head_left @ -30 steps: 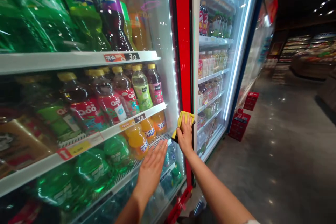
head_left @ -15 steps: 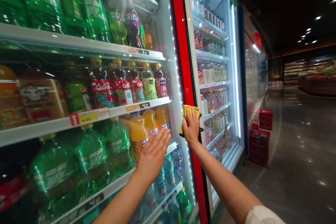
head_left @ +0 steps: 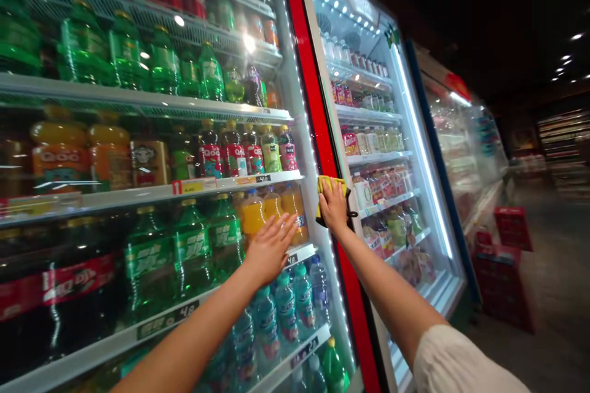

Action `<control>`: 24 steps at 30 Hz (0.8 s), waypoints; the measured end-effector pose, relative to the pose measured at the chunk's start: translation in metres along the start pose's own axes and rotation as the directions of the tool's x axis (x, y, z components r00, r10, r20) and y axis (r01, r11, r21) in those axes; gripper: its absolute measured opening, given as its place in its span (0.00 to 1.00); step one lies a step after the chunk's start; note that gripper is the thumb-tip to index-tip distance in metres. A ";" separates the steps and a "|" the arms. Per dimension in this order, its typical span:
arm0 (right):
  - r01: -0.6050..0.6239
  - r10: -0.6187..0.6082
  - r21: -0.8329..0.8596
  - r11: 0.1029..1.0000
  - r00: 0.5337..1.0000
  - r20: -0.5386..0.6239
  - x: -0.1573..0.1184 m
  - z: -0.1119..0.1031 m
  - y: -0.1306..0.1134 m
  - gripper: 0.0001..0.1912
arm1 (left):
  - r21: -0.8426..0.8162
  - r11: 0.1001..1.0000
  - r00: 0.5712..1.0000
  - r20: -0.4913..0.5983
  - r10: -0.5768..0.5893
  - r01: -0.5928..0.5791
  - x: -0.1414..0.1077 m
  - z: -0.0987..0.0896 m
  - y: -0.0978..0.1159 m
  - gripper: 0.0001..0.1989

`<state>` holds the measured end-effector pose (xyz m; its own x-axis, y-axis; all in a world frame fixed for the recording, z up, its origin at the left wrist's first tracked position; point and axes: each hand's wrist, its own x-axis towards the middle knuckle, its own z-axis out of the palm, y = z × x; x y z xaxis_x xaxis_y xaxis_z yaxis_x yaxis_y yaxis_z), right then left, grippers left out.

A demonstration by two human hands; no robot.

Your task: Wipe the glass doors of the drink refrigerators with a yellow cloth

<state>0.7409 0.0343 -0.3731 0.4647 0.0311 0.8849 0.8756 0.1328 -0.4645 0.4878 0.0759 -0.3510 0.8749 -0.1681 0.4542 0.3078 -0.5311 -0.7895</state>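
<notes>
My right hand [head_left: 334, 206] presses a folded yellow cloth [head_left: 328, 184] with a dark edge and a black loop against the red door frame [head_left: 318, 110] of a glass-fronted drinks fridge. Its fingers lie over the cloth. My left hand [head_left: 270, 247] is held flat with fingers stretched out, at the glass door [head_left: 212, 196]; it holds nothing. Behind it, through the glass, stand orange drink bottles [head_left: 253, 212] and green soda bottles [head_left: 188, 239]. Whether the left palm touches the glass I cannot tell.
To the right stands a second lit fridge [head_left: 375, 116] with bottles and packs on its shelves. Red boxes [head_left: 502, 276] are stacked on the floor [head_left: 562, 307] beyond it. Large cola bottles [head_left: 83, 288] fill the lower left shelf.
The view has shifted back and up, so more of the upper shelves shows. My right hand stays with the cloth on the red frame; my left hand's fingers are spread a little wider.
</notes>
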 end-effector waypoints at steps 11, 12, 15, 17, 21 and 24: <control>0.121 -0.122 -0.038 0.992 0.992 -0.019 -0.048 0.001 0.035 0.28 | 0.008 1.000 0.995 0.097 0.009 -0.009 -0.013 -0.012 -0.005 0.40; 0.111 -0.112 -0.038 0.993 0.994 -0.018 -0.032 0.003 0.029 0.28 | 0.012 1.000 0.996 0.089 0.012 -0.013 -0.014 -0.012 -0.005 0.40; 0.080 -0.080 -0.076 0.994 0.997 0.008 0.002 0.005 0.009 0.27 | 0.021 1.000 0.997 0.078 0.008 -0.010 -0.013 -0.011 -0.002 0.40; 0.157 -0.151 -0.107 0.982 0.987 0.058 -0.005 0.004 0.005 0.27 | 0.027 1.000 0.997 0.078 0.002 -0.005 -0.013 -0.011 0.001 0.40; 0.413 -0.388 -0.103 0.905 0.900 0.198 -0.052 -0.011 0.025 0.29 | 0.030 1.000 0.998 0.070 -0.003 0.001 -0.017 -0.013 0.001 0.39; 0.365 -0.343 -0.110 0.924 0.922 0.177 -0.052 -0.015 0.027 0.29 | 0.025 1.000 0.999 0.035 -0.014 0.013 -0.029 -0.019 -0.008 0.36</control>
<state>0.7423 0.0215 -0.4320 0.1049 0.1585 0.9818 0.9936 0.0250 -0.1103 0.4526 0.0689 -0.3498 0.8831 -0.1312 0.4505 0.3285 -0.5124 -0.7934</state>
